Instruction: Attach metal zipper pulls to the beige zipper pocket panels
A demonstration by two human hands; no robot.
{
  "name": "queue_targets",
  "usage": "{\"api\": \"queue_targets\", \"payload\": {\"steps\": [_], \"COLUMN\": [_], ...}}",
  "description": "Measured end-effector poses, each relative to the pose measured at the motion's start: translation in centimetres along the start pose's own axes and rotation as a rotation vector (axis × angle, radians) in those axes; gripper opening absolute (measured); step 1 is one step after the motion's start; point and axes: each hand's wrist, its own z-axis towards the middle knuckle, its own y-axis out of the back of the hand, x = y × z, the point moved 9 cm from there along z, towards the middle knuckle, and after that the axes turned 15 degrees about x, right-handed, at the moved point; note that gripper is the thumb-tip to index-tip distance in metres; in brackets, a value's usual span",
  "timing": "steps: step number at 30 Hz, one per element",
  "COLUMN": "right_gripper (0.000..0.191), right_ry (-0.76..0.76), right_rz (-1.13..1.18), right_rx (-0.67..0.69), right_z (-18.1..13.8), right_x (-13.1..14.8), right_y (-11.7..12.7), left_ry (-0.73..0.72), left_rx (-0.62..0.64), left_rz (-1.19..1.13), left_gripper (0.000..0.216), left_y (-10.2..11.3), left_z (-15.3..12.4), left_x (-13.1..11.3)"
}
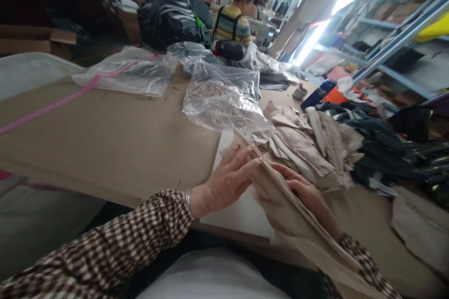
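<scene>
Beige cloth [277,198] is up in both hands, tilted on edge over the white sheet [242,215], near edge of the table [140,145]; its lower end runs down right, past the table edge. Left hand [228,181]: fingers closed on the upper edge. Right hand [310,198]: holding the same edge from the far side; part of it is behind the cloth, so can't tell how tight. Read on handling: light, limp, folds easily, not fragile, might crease; not very slippery by the look. Best hold is the long folded edge, hands spaced apart so it doesn't sag. Pile [301,142] of similar pieces just beyond, clear bag [224,96] left of it.
</scene>
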Motion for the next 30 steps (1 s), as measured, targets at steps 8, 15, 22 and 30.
{"api": "queue_targets", "payload": {"steps": [8, 15, 22, 30], "right_gripper": [0.035, 0.031, 0.024, 0.023], "right_ry": [0.031, 0.209, 0.882, 0.745], "right_rz": [-0.037, -0.297, -1.187, -1.182], "right_rx": [0.310, -0.115, -0.140, -0.093], "right_z": [1.3, 0.5, -8.0, -1.7], "right_x": [3.0, 9.6, 15.0, 7.9], "right_y": [-5.6, 2.1, -6.0, -4.3], "left_ry": [-0.069, 0.256, 0.564, 0.844], "left_rx": [0.189, 0.300, 0.318, 0.312], "left_rz": [0.172, -0.107, -0.482, -1.025], "left_gripper": [0.021, 0.022, 0.021, 0.027], "left_y": [5.3, 7.2, 4.4, -0.2], "left_z": [-0.2, 0.5, 1.6, 1.3], "left_x": [-2.5, 0.2, 3.4, 3.8]}}
